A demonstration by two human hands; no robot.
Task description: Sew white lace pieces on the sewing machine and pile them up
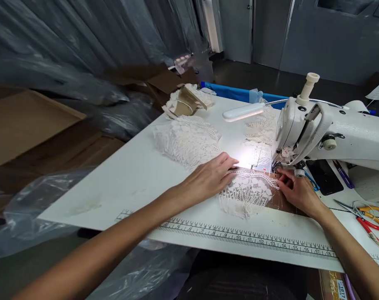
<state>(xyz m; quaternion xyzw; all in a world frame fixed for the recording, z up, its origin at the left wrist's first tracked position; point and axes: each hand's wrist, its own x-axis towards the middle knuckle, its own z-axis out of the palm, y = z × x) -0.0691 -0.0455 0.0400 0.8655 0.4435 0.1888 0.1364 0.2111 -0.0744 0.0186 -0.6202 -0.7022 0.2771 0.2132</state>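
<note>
White table [120,183], lace piece [245,193] lying crosswise, left hand [209,177] flat; right hand [297,191] pinching

Lace [245,193]: white openwork cloth, rough. Surface [129,175]: smooth, matt white. Sewing machine [348,133]: glossy white housing. Boxes [23,121]: matt brown cardboard. Scissors [369,223]: metal blades, glossy red handles.
</note>
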